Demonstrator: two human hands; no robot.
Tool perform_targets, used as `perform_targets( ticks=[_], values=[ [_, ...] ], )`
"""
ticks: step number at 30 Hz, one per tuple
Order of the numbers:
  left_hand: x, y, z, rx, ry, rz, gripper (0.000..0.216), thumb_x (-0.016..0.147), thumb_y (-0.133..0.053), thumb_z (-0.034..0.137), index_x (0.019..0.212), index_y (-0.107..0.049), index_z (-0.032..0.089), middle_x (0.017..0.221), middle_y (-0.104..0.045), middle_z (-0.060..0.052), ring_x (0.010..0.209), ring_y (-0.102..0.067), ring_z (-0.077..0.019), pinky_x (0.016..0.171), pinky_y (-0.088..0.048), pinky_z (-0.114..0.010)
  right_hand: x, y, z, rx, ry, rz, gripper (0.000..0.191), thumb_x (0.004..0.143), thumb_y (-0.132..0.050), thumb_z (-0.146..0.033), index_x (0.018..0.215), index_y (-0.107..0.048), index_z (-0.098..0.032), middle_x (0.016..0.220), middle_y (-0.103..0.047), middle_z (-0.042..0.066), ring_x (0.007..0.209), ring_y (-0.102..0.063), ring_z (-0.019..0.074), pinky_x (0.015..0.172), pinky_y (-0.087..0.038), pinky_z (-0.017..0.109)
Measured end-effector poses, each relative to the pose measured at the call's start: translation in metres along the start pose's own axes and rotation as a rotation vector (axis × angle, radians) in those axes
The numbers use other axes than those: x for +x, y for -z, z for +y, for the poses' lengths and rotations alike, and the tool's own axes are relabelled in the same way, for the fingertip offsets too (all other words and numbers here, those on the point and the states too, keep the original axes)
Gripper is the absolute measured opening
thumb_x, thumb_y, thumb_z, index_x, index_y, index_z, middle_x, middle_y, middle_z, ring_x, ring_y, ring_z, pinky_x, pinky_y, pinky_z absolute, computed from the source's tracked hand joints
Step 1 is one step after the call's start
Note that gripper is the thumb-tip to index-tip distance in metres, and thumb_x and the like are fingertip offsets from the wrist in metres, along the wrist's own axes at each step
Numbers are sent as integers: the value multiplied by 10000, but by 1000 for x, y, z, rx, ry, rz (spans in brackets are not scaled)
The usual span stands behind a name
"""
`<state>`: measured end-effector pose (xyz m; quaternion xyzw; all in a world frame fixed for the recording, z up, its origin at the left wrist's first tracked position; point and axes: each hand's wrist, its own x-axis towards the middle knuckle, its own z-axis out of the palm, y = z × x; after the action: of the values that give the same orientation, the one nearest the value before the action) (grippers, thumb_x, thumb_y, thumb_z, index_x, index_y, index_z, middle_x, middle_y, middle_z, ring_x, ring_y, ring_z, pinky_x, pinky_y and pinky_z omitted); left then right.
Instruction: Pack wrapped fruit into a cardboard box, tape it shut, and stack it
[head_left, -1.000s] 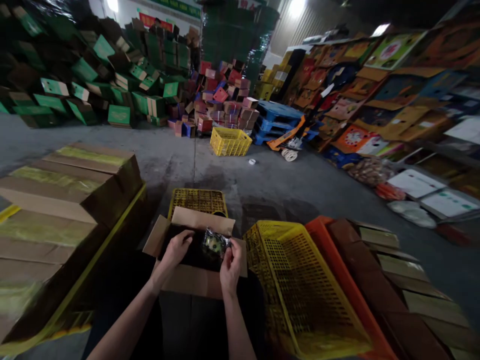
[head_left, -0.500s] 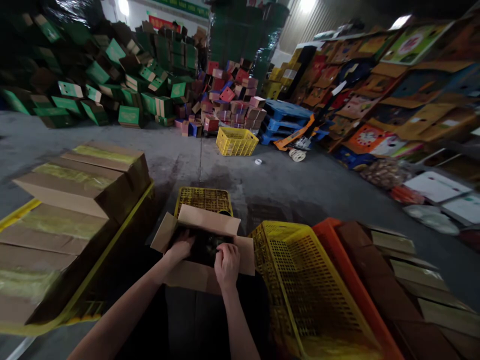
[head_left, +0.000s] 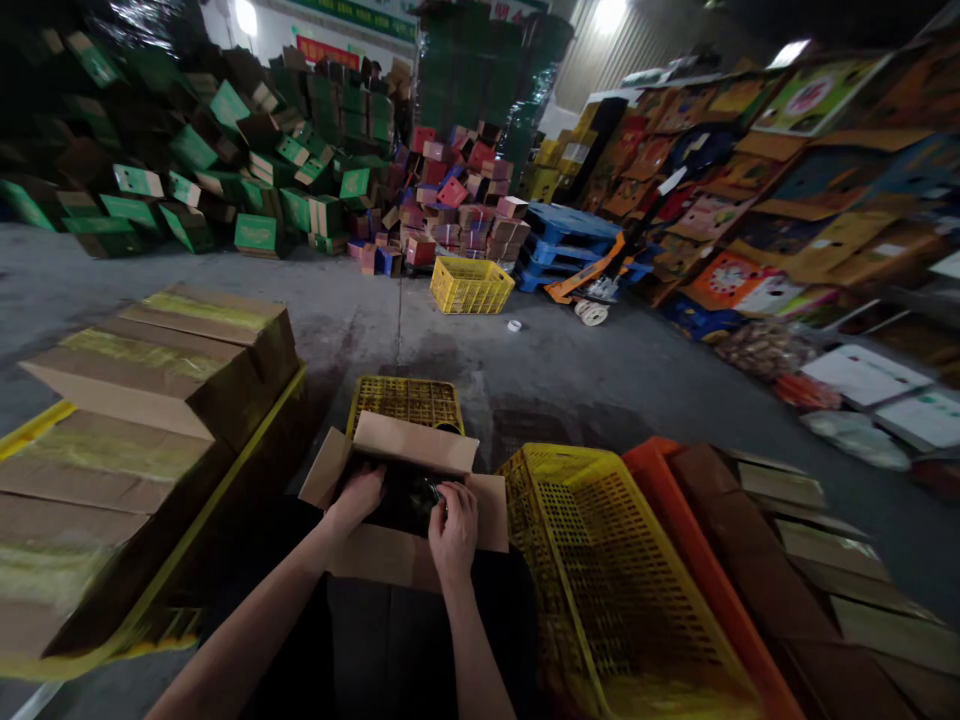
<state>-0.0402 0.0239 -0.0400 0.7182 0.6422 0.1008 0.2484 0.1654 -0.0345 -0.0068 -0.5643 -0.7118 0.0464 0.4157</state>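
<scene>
An open cardboard box (head_left: 382,556) sits in front of me with its flaps spread outward. Its inside is very dark, and some dark, glossy material like plastic film (head_left: 426,490) shows toward the right. My left hand (head_left: 361,497) reaches into the left side of the box with its fingers curled; the fingertips vanish in shadow, so what they grip is hidden. At the right inner edge, my right hand (head_left: 454,518) is closed, thumb and fingers pinched on the glossy material.
Yellow crates stand beyond the box (head_left: 405,398) and on my right (head_left: 622,560), next to an orange crate (head_left: 660,460) bearing cartons. Taped cartons (head_left: 150,360) fill a yellow crate on my left. Farther off are a pallet jack (head_left: 592,280), blue pallets (head_left: 570,225) and heaped boxes (head_left: 255,232).
My right hand has shifted slightly up, and the glossy material beside it has changed shape. My left hand stays inside the box, its fingers slightly more bent.
</scene>
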Motion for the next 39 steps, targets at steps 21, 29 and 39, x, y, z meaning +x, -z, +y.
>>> perform_targets(
  ticks=[21,29,39],
  values=[
    [-25,44,-9,-500,-85,113,256,755,-617,111,986,-680,202,1018,-691,-58,993,-644,-242,903,-470,-334,1,5,1,16,-5,-45,304,942,-496,-144,1203,-633,-221,1161,-692,97,1156,-588,275,1016,-480,484],
    [-32,29,28,-1131,-214,56,392,855,-685,382,1193,-629,192,1114,-709,-84,1035,-660,-252,886,-503,-328,-6,8,8,137,-119,-40,328,1020,-491,-406,1227,-647,-206,1099,-743,99,977,-691,238,874,-542,363],
    [-34,19,31,-1455,-140,-122,689,792,-813,334,1424,-558,232,1448,-576,-108,1337,-515,-327,1079,-422,-402,-5,9,8,246,-217,4,281,1032,-440,-391,1084,-643,-205,932,-736,74,827,-699,206,750,-533,292]
  ],
)
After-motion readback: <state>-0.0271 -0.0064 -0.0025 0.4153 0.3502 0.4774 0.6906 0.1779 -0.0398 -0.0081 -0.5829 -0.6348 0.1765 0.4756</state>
